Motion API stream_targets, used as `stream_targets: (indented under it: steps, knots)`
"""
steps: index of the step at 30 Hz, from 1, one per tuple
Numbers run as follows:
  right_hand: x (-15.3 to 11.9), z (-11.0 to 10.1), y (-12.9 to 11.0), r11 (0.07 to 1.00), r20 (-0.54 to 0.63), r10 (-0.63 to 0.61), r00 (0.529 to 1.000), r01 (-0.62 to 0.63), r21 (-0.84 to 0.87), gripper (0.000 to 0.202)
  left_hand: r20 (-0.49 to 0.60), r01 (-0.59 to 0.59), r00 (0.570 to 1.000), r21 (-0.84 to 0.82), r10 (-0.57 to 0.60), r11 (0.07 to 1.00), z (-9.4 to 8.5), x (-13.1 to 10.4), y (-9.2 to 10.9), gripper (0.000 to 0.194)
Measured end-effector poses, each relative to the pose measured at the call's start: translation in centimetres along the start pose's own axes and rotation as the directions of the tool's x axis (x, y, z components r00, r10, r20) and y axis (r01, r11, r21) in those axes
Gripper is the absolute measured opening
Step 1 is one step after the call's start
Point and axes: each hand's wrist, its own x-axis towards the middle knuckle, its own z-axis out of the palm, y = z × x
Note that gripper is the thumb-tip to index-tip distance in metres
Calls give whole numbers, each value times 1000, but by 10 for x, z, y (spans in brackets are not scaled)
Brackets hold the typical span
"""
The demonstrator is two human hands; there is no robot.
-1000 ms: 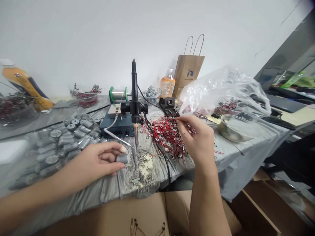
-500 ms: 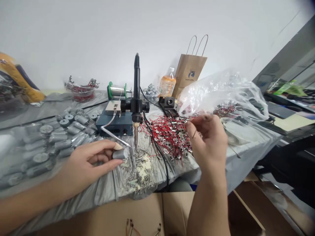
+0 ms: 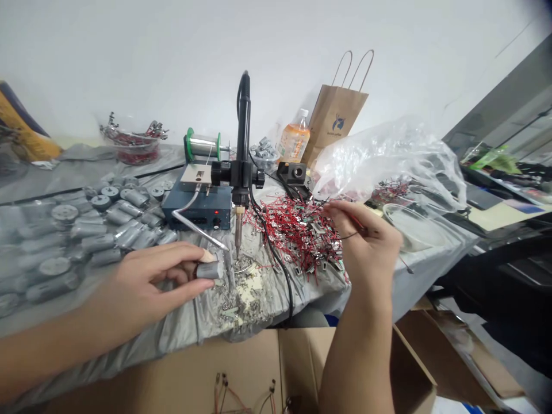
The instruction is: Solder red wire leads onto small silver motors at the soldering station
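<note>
My left hand (image 3: 168, 279) grips a small grey cylinder (image 3: 209, 270) between thumb and fingers, just left of the soldering iron's tip. The upright soldering iron (image 3: 238, 230) is clamped in a stand, pointing down. A bent metal solder guide tube (image 3: 196, 230) ends near that tip. My right hand (image 3: 360, 227) is closed in a pinch above a heap of red wires with small metal parts (image 3: 302, 236). A thin dark wire (image 3: 350, 236) trails from its fingers; what sits at the fingertips is too small to make out.
Many grey cylinders (image 3: 103, 230) lie at left. Behind the iron are a blue control box (image 3: 194, 210) and a solder spool (image 3: 204, 145). A bottle (image 3: 294, 141), paper bag (image 3: 338, 118) and clear plastic bag (image 3: 388, 161) stand behind. Below is an open cardboard box (image 3: 241, 368).
My right hand has turned, its pinching fingers now over the wire heap with a dark wire showing. My left hand keeps its cylinder near the iron. The view has shifted slightly.
</note>
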Motion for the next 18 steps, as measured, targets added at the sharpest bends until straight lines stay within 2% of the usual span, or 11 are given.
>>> stream_targets:
  steps: [2,6,9,13,18]
  knots:
    - [0,-2,3,1000,52,6,999,-6,-11,13,-5,7,1000,8,-7,1000,0,1,0,11]
    - [-2,-3,5,999,17,-14,1000,13,49,14,-8,-23,1000,6,23,1000,2,1,-2,10]
    - [-2,-1,5,998,58,-1,998,-2,56,12,-6,-60,998,9,60,998,2,1,-4,9]
    - [-2,-1,7,998,-20,9,1000,-8,69,9,0,-99,995,24,99,995,1,0,-5,7]
    - [-2,-9,10,999,-42,28,999,-27,40,13,19,-122,992,42,121,992,0,-1,-5,9]
